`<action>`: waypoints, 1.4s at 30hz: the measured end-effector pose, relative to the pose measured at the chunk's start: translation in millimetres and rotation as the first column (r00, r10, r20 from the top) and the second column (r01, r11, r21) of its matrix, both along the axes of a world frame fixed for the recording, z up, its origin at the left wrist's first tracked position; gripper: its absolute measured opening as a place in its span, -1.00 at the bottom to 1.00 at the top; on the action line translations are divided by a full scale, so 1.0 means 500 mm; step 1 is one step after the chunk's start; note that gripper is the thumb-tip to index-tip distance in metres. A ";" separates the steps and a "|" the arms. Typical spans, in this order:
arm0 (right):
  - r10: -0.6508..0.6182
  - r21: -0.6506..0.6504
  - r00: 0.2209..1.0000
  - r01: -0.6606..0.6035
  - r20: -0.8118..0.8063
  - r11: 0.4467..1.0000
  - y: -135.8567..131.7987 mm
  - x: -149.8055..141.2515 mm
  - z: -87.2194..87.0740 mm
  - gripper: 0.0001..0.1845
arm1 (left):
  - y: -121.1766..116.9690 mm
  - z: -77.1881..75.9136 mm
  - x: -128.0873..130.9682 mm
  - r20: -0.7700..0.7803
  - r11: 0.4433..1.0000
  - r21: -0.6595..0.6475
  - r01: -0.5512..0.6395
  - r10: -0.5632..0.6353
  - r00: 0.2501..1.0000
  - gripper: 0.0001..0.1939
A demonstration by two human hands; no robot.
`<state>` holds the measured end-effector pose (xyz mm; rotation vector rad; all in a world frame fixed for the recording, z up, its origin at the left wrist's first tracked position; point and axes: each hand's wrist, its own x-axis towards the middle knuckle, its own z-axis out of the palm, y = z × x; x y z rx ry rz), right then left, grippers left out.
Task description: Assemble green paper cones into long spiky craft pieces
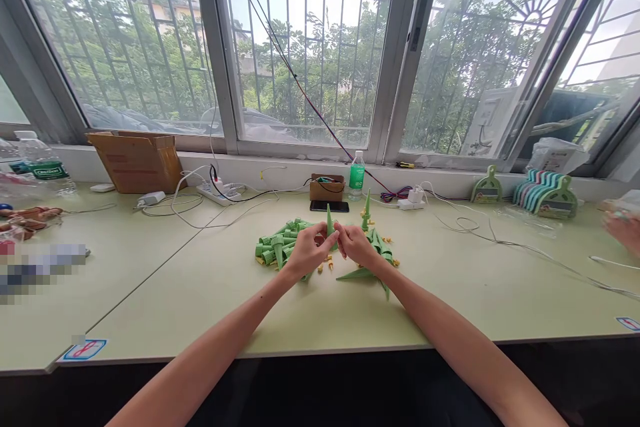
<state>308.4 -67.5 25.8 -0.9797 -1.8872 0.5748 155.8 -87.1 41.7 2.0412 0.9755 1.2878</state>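
Note:
My left hand [307, 253] is closed around a green pointed cone [329, 219], its tip standing upright above the fingers. Right beside it, my right hand [356, 245] has its fingers pinched together against the cone's side; what lies in that pinch is hidden. To the left is a pile of short green tubes [270, 248], partly behind my left hand. More green cones [356, 274] lie around and beneath my right hand. Small yellow pieces [330, 261] are scattered between the hands. Behind my right hand, a green cone with yellow parts [367, 210] stands upright.
A phone [329, 206], a small cardboard box [327, 188] and a green-labelled bottle [357, 175] stand behind the pile. Cables and a power strip [220, 192] run along the windowsill. Green dustpan-like items [557, 197] and another person's hand [625, 223] are at the right.

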 end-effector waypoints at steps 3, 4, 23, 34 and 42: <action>-0.001 -0.018 1.000 0.001 0.008 1.000 0.000 0.001 0.000 -0.31 | -0.002 0.000 -0.001 -0.025 0.999 0.036 0.016 -0.016 1.000 -0.75; 0.000 -0.022 1.000 0.000 0.011 1.000 0.000 0.002 0.000 -0.31 | -0.002 0.000 -0.001 -0.028 0.999 0.043 0.019 -0.018 0.999 -0.76; -0.023 -0.005 0.999 0.023 0.035 1.000 0.006 0.007 -0.003 -0.28 | 0.003 -0.006 0.002 -0.067 0.995 0.101 -0.014 0.020 0.998 -0.78; -0.064 0.079 0.997 0.061 0.039 0.995 -0.005 0.001 0.010 -0.39 | 0.005 0.005 0.003 0.327 0.898 -0.386 0.212 -0.082 0.941 -0.58; -0.041 0.135 0.997 0.031 0.068 0.990 -0.009 0.003 0.006 -0.59 | 0.010 0.013 -0.002 0.556 0.740 -0.542 0.399 -0.040 0.830 -0.66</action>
